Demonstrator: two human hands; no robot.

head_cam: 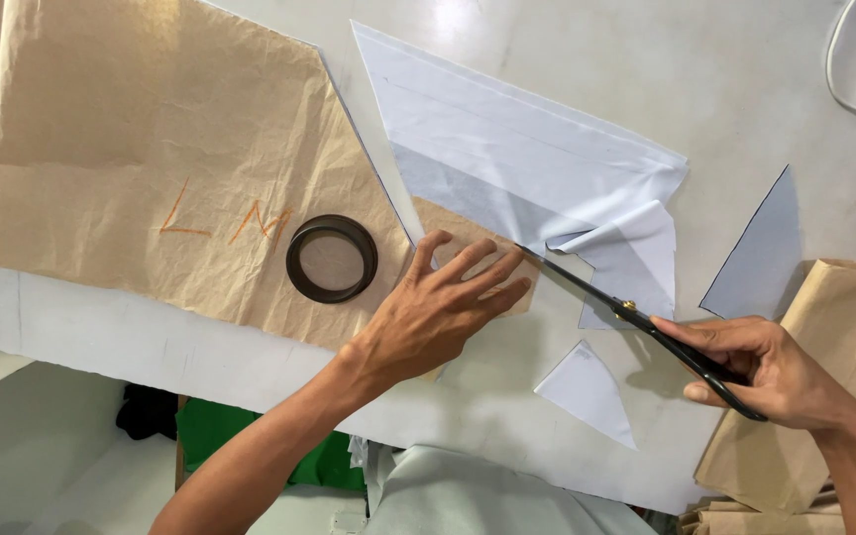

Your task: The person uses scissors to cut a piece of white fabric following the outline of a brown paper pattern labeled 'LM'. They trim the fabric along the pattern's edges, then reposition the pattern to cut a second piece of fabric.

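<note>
Black scissors (636,317) lying diagonally over the worktop (745,79), tips aimed up-left at white fabric (507,159), gripped in closed right hand (765,367); left hand (438,307) spread flat on brown paper pattern (151,149).

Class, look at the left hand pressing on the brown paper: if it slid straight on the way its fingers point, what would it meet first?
Probably the scissors: the left hand points up-right, and the blade lies just beyond its fingertips.
</note>
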